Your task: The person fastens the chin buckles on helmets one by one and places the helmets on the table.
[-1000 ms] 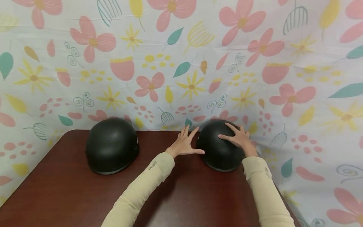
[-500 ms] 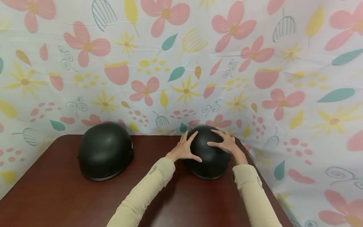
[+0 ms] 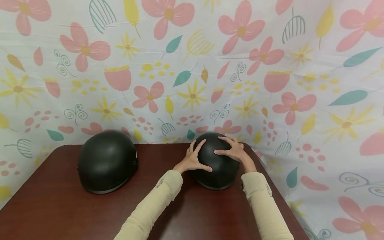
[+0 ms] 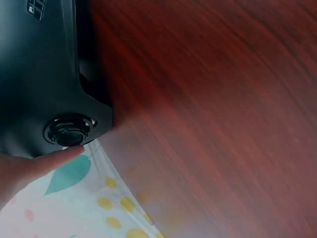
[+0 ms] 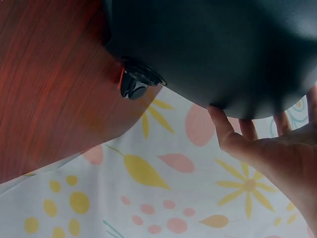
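A matte black helmet [image 3: 215, 173] rests dome up on the table near its back right corner. My left hand [image 3: 190, 161] holds its left side, thumb on the front and fingers spread toward the back. Over its upper right side curve the spread fingers of my right hand [image 3: 236, 152]. In the left wrist view, one finger lies beside the round black side fitting [image 4: 69, 131]. The right wrist view shows several fingertips meeting the shell's edge, with another side fitting [image 5: 140, 82] nearby. A second black helmet [image 3: 106, 163] stands at the left, dome up, apart from both hands.
The dark reddish-brown wooden table [image 3: 75, 216] has rounded back corners. A white cloth [image 3: 192, 66] printed with flowers and leaves hangs behind it and along its right side.
My left hand has come from beside the right helmet to hold its left side. That helmet has shifted slightly left, toward the other one, with my right hand staying on it. The view has turned a little.
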`<action>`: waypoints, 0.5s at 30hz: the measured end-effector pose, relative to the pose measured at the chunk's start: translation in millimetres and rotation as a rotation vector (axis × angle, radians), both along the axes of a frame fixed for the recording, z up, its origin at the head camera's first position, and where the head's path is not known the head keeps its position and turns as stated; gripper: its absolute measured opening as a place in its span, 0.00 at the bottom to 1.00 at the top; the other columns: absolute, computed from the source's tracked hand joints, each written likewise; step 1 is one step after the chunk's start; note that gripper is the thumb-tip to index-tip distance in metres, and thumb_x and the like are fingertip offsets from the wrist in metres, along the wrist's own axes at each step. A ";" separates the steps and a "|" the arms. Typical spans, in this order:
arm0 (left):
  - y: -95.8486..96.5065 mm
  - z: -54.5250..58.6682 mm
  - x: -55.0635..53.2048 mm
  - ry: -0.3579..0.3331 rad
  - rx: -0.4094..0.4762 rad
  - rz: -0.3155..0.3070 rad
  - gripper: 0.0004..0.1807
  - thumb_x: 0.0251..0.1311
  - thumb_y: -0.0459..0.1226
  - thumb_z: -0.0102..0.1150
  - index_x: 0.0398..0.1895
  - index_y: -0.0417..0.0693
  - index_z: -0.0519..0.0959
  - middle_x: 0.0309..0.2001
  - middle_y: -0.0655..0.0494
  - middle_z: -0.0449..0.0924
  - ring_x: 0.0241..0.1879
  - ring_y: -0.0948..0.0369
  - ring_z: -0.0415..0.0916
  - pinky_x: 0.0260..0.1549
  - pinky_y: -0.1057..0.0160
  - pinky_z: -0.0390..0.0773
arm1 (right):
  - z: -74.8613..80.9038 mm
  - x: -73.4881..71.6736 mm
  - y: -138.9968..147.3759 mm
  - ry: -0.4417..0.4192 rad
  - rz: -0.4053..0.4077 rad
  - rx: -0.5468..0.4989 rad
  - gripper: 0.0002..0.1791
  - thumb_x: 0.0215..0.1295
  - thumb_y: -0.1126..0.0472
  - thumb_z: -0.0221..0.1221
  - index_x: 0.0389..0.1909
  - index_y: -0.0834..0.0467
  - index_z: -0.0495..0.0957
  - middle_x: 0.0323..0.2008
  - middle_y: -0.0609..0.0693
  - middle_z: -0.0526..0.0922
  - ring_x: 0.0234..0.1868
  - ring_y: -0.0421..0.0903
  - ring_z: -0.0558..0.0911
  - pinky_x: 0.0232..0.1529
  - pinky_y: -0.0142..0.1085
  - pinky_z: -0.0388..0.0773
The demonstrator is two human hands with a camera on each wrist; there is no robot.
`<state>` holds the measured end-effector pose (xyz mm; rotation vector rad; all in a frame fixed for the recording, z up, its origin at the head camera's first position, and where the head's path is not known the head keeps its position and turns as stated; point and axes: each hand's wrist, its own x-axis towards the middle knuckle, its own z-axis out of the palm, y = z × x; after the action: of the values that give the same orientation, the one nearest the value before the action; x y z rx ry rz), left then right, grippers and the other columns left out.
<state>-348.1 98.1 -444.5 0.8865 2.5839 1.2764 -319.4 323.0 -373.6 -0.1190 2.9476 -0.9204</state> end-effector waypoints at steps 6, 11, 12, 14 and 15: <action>-8.6 -0.4 -1.4 -0.045 0.013 -0.003 0.65 0.44 0.54 0.76 0.75 0.85 0.36 0.78 0.50 0.20 0.77 0.36 0.28 0.65 0.28 0.53 | 0.9 0.7 -5.1 -0.009 -0.003 -0.007 0.47 0.57 0.36 0.64 0.75 0.45 0.57 0.76 0.63 0.44 0.68 0.70 0.48 0.61 0.69 0.56; -18.1 2.2 -1.7 -0.089 0.009 -0.013 0.64 0.44 0.52 0.76 0.75 0.86 0.36 0.78 0.51 0.19 0.76 0.34 0.28 0.64 0.27 0.53 | 2.4 1.6 -10.9 -0.040 0.005 -0.021 0.47 0.57 0.37 0.65 0.75 0.43 0.56 0.76 0.62 0.43 0.67 0.70 0.48 0.60 0.70 0.57; -20.0 2.4 -1.6 -0.095 0.014 -0.017 0.65 0.44 0.52 0.77 0.75 0.85 0.36 0.78 0.50 0.19 0.75 0.33 0.29 0.64 0.27 0.54 | 2.6 2.1 -12.0 -0.047 0.009 -0.022 0.47 0.57 0.38 0.65 0.75 0.43 0.56 0.76 0.62 0.43 0.67 0.70 0.48 0.61 0.71 0.57; -24.4 2.1 -0.8 -0.103 0.029 -0.025 0.65 0.44 0.51 0.77 0.75 0.83 0.37 0.78 0.48 0.20 0.75 0.32 0.30 0.63 0.27 0.55 | 3.0 3.5 -14.4 -0.061 0.014 -0.021 0.47 0.57 0.39 0.66 0.75 0.43 0.56 0.76 0.62 0.43 0.68 0.71 0.47 0.61 0.71 0.57; -26.9 1.4 -0.5 -0.110 0.033 -0.030 0.65 0.43 0.51 0.77 0.76 0.83 0.38 0.78 0.49 0.20 0.75 0.32 0.31 0.63 0.27 0.55 | 2.8 4.4 -15.7 -0.067 0.017 -0.021 0.47 0.57 0.39 0.66 0.75 0.43 0.56 0.76 0.61 0.43 0.68 0.71 0.47 0.61 0.71 0.56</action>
<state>-348.6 71.2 -443.1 0.8324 2.4632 1.3246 -315.0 307.3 -370.8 -0.1114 2.8716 -0.9342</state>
